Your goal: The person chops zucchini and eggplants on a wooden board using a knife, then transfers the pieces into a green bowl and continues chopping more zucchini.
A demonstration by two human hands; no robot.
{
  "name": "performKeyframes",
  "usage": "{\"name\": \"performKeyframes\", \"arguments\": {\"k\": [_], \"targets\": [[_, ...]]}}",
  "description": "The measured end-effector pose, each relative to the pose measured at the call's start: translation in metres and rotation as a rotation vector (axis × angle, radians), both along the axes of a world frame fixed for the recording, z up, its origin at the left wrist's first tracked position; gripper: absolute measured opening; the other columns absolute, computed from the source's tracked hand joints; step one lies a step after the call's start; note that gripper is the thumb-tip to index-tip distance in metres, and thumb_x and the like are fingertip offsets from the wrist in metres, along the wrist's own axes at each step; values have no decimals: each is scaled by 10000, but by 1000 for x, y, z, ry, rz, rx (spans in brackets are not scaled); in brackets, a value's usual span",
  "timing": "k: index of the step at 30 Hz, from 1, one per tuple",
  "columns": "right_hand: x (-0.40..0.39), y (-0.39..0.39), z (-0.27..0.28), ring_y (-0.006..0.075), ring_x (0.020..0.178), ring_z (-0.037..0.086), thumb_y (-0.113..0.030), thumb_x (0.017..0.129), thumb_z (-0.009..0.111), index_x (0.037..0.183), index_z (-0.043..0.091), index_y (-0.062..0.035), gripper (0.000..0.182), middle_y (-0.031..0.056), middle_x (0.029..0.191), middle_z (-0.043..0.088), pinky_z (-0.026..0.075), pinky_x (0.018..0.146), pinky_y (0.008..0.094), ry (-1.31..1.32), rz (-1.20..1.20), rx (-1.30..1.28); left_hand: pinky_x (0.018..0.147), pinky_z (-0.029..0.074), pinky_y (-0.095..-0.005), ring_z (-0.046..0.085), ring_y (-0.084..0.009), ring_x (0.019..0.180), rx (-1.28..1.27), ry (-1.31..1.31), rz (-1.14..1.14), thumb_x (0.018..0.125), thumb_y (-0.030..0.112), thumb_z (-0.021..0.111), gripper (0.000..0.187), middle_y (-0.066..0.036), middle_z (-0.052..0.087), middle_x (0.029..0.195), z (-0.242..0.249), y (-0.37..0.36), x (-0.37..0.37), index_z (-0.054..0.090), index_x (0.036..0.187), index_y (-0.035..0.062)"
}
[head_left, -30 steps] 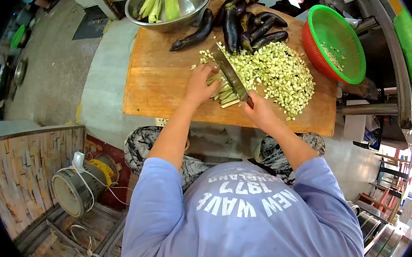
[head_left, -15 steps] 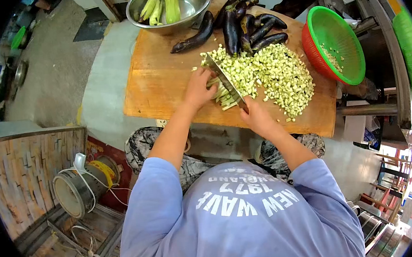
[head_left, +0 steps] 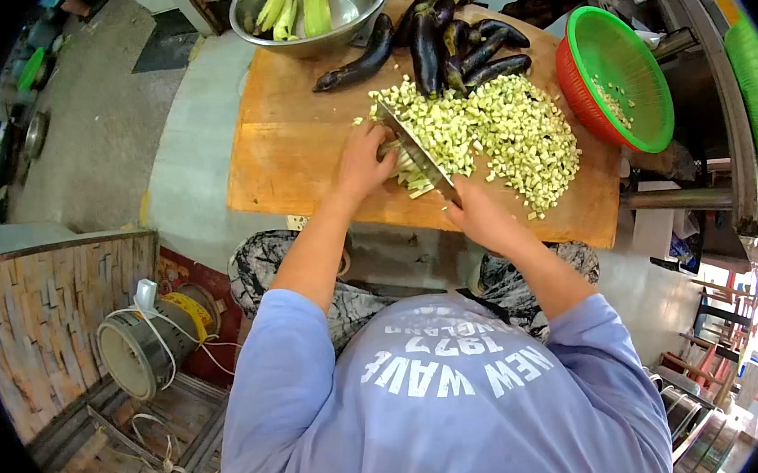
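Note:
My right hand (head_left: 480,213) is closed round the handle of a broad kitchen knife (head_left: 416,149). Its blade slants up and left across pale peeled eggplant strips (head_left: 413,182) on the wooden cutting board (head_left: 284,128). With bent fingers, my left hand (head_left: 363,160) presses on the strips just left of the blade, partly hiding them. A wide heap of diced eggplant (head_left: 528,138) spreads to the right of the knife. Behind the heap lie several whole dark purple eggplants (head_left: 426,52).
A steel bowl (head_left: 354,33) with peeled eggplants (head_left: 316,8) stands at the board's back left. On the right side, a green colander (head_left: 621,62) holding a few pale pieces sits in a red basket (head_left: 571,93). A metal drum (head_left: 141,347) with white cables is at lower left.
Both hands keep nearly the same places, with the knife still among the strips. The whole view has shifted very slightly.

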State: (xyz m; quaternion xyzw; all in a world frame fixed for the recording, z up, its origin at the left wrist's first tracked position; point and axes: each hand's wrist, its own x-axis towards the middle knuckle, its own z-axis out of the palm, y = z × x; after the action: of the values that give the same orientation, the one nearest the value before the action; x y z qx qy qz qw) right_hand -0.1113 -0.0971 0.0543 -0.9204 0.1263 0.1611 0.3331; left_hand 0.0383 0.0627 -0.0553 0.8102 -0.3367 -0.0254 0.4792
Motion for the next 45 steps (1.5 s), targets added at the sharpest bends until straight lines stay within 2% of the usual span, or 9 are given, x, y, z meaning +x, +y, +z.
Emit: {"name": "performKeyframes", "arguments": {"k": [5,11,20,23,26,29,32,33,45], "targets": [[-2,4,-42,400,682,601,-114,868,561,945,481,26,179,238,716,587,456,623,472,-135,-149,124,827,452,-411,534,-356,974,-15,-35,-11,772,153,672,262,-160,545,1018,-9,0,4,605,989,20],[-18,-1,-8,395,698,610,-112,871,559,960,483,13,171,239,737,595,449,631,469,-74,-126,131,847,459,-375,554,-313,1003,-70,223,41,835,164,651,258,-140,532,1101,-12,7,-4,589,1045,26],[4,6,-4,430,733,598,-119,875,557,962,489,6,167,239,747,594,459,646,478,80,-22,7,820,461,-399,543,-349,967,102,-35,12,791,151,669,265,-156,543,1058,-6,7,-2,594,1015,32],[2,12,-38,421,731,598,-124,880,559,963,482,4,171,233,743,591,450,642,474,-80,-50,-18,810,459,-413,537,-359,971,19,-123,22,770,155,671,284,-165,550,1053,-15,7,-2,596,1016,32],[-5,6,-39,417,726,593,-133,888,552,985,481,2,181,228,738,583,445,644,467,-121,-162,204,841,455,-415,527,-360,995,-12,-59,2,761,133,668,258,-157,563,1026,-16,8,-4,600,990,36],[-15,4,-27,260,595,500,-111,880,557,960,483,19,169,159,654,512,414,584,389,-149,-189,176,861,458,-414,527,-357,1028,-62,-36,65,753,154,680,297,-161,560,1103,-10,12,-15,599,1014,40],[-19,2,-4,255,597,498,-105,878,557,975,487,26,178,154,662,511,414,586,382,-90,-77,82,882,460,-413,521,-361,1057,-10,0,123,739,173,695,337,-163,541,1180,-6,13,-20,597,1031,37],[-19,4,4,428,711,589,-135,885,553,973,479,8,183,237,738,591,454,643,470,-59,-57,102,880,460,-412,519,-363,1052,-8,-16,97,735,177,699,344,-160,539,1176,-7,12,-18,596,1031,34],[-6,14,-45,418,732,598,-123,867,572,942,492,11,173,242,780,604,462,650,460,-171,-135,111,836,460,-414,519,-361,981,93,-147,29,724,153,730,364,-160,529,1060,-7,16,-23,581,1022,7]]}}
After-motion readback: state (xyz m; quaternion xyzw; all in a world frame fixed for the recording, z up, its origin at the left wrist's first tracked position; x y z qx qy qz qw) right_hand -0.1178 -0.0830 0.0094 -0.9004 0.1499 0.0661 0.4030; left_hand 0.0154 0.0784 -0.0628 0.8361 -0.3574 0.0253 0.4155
